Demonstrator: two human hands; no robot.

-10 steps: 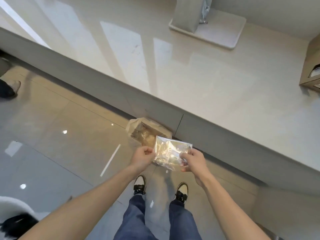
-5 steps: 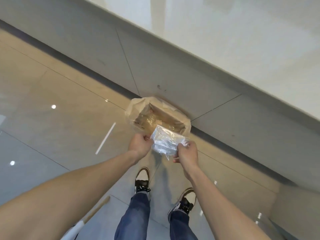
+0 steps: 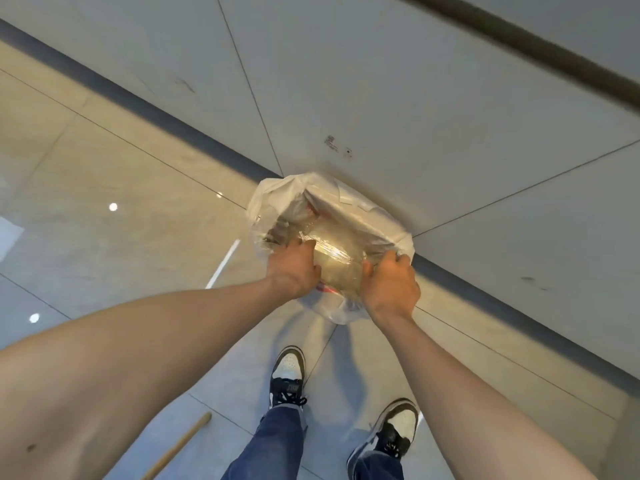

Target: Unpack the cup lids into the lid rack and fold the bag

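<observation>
1. Both hands are low over a bin (image 3: 273,202) lined with white plastic that stands on the floor (image 3: 104,188) against the base of the desk (image 3: 398,98), so the step in hand looks like the close of the task: disposing of the folded bag (image 3: 337,268).
2. Left hand (image 3: 294,268) and right hand (image 3: 389,289) each have their fingers curled shut on one side of the bag, pinching it between them over the bin's mouth.
3. Next, I judge, the fingers need only loosen together so the bag drops inside the liner and not over its rim.
4. Clear, crinkled and glossy, the bag is pressed into a small flat packet; it looks empty, though glare hides detail.
5. No lids or lid rack are in view.
</observation>
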